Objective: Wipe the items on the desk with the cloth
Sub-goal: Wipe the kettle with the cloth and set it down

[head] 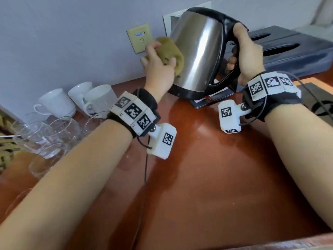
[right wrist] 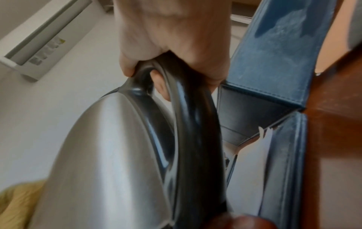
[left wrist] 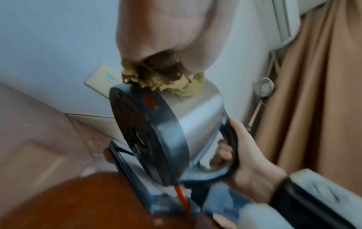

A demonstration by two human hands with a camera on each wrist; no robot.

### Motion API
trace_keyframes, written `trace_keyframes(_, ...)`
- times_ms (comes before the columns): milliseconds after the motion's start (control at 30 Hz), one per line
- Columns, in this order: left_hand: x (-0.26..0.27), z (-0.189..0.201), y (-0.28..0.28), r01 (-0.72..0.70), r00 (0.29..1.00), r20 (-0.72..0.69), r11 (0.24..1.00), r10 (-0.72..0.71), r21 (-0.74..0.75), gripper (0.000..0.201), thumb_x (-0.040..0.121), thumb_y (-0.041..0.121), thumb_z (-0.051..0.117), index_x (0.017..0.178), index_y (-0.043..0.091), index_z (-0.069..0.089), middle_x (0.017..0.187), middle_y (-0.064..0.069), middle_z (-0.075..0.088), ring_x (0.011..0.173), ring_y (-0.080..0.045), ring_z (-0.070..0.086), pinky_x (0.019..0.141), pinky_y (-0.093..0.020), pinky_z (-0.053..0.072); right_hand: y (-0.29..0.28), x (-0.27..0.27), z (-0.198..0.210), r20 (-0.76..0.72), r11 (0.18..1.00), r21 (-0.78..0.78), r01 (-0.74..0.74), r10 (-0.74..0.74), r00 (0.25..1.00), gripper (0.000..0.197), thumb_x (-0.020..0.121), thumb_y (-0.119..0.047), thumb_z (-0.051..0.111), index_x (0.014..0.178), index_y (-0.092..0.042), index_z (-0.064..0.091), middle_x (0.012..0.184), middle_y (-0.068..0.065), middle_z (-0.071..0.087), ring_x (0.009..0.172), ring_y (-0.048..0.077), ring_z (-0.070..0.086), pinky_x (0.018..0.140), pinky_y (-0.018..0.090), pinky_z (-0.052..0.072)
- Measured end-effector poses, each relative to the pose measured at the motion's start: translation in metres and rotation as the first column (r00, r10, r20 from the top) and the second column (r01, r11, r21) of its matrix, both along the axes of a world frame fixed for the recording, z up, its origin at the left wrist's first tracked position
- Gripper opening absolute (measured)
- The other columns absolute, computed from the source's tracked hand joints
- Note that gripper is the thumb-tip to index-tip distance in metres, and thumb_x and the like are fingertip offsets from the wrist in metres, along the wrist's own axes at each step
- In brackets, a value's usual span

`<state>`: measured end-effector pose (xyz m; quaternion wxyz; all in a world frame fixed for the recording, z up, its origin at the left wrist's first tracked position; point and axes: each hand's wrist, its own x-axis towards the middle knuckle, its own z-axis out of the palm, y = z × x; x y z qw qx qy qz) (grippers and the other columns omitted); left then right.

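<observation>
Gripping cloth (head: 170,55) — kettle (head: 198,51) handle

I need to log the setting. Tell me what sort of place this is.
Most likely a hotel room. A kettle is being wiped over a wooden desk that carries white cups, drinking glasses and a dark leather tray; the right wrist view shows a wall air conditioner.

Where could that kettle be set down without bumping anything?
Bare desk lies between the two forearms, in front of the kettle. The left side is crowded with white mugs and glasses; the blue box fills the back right.
</observation>
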<state>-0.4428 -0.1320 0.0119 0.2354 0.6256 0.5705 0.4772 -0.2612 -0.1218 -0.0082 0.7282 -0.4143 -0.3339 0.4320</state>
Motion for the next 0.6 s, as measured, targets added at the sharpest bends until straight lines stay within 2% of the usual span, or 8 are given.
trace_keyframes(67,-0.009,0.008,0.007,-0.002,0.994,0.107,0.994,0.014,-0.113,0.046,0.099,0.020,0.047,0.139,0.023,0.025,0.136,-0.006,0.036,0.118,-0.021,0.046,0.099,-0.031,0.044,0.001,0.006,-0.005,-0.023,0.999,0.014,-0.042,0.043,0.999,0.031,0.088,-0.041,0.061,0.074,-0.015,0.051,0.053,-0.005,0.038,0.040,0.008,0.033,0.038,0.021,0.029)
trace_keyframes(133,-0.015,0.009,0.009,0.031,0.989,0.147,0.984,-0.005,-0.177,0.047,0.100,0.025,0.043,0.142,0.025,0.021,0.136,-0.007,0.045,0.119,-0.023,0.051,0.090,-0.030,0.046,0.001,0.012,-0.010,-0.031,0.990,0.059,-0.131,0.133,0.991,0.031,0.090,-0.042,0.055,0.076,-0.016,0.050,0.051,-0.005,0.037,0.040,0.008,0.032,0.039,0.022,0.028)
trace_keyframes(267,-0.021,0.003,0.006,0.083,0.994,0.078,0.987,-0.073,-0.138,0.042,0.102,0.023,0.040,0.139,0.022,0.021,0.129,-0.006,0.050,0.095,-0.013,0.052,0.063,-0.018,0.044,0.002,0.019,-0.005,0.032,0.981,-0.003,-0.195,0.195,0.980,0.033,0.089,-0.045,0.050,0.077,-0.016,0.055,0.052,-0.005,0.044,0.044,0.010,0.039,0.048,0.021,0.034)
trace_keyframes(333,-0.024,0.000,0.002,0.100,0.993,0.072,0.986,-0.091,-0.133,0.039,0.101,0.021,0.041,0.136,0.023,0.023,0.120,-0.004,0.050,0.085,-0.009,0.052,0.053,-0.015,0.043,0.001,0.019,0.007,0.191,0.993,-0.032,-0.112,0.116,0.975,0.022,0.082,-0.039,0.054,0.084,-0.019,0.061,0.059,-0.008,0.055,0.049,0.007,0.049,0.051,0.021,0.041)
trace_keyframes(400,-0.027,-0.004,-0.004,0.131,0.988,0.101,0.980,-0.116,-0.151,0.037,0.101,0.018,0.043,0.133,0.022,0.026,0.115,-0.003,0.051,0.080,-0.008,0.052,0.046,-0.012,0.042,-0.002,0.018,0.021,0.397,1.000,0.015,-0.001,-0.005,0.918,0.009,0.083,-0.022,0.052,0.084,-0.024,0.061,0.063,-0.013,0.060,0.054,-0.001,0.053,0.056,0.016,0.043)
trace_keyframes(467,-0.029,-0.008,-0.010,0.160,0.985,0.089,0.974,-0.148,-0.160,0.040,0.100,0.016,0.045,0.134,0.021,0.026,0.119,-0.006,0.051,0.086,-0.010,0.054,0.051,-0.013,0.043,-0.004,0.017,0.032,0.523,0.999,0.021,0.045,-0.049,0.851,0.012,0.085,-0.020,0.048,0.076,-0.025,0.054,0.069,-0.011,0.052,0.058,-0.001,0.049,0.055,0.009,0.038)
trace_keyframes(533,-0.029,-0.009,-0.016,0.173,0.984,0.056,0.974,-0.166,-0.148,0.041,0.099,0.016,0.046,0.135,0.021,0.025,0.126,-0.006,0.049,0.092,-0.011,0.053,0.055,-0.012,0.043,-0.005,0.016,0.041,0.607,0.993,-0.004,0.115,-0.089,0.790,0.022,0.090,-0.030,0.043,0.072,-0.018,0.049,0.073,-0.003,0.048,0.068,0.012,0.047,0.058,0.016,0.037)
trace_keyframes(600,-0.027,-0.008,-0.020,0.182,0.983,0.017,0.975,-0.181,-0.128,0.042,0.098,0.016,0.047,0.133,0.022,0.025,0.132,-0.007,0.046,0.104,-0.014,0.053,0.065,-0.015,0.046,-0.004,0.015,0.049,0.639,0.985,-0.048,0.163,-0.095,0.763,0.035,0.091,-0.039,0.040,0.074,-0.011,0.053,0.080,0.007,0.051,0.076,0.020,0.050,0.064,0.024,0.037)
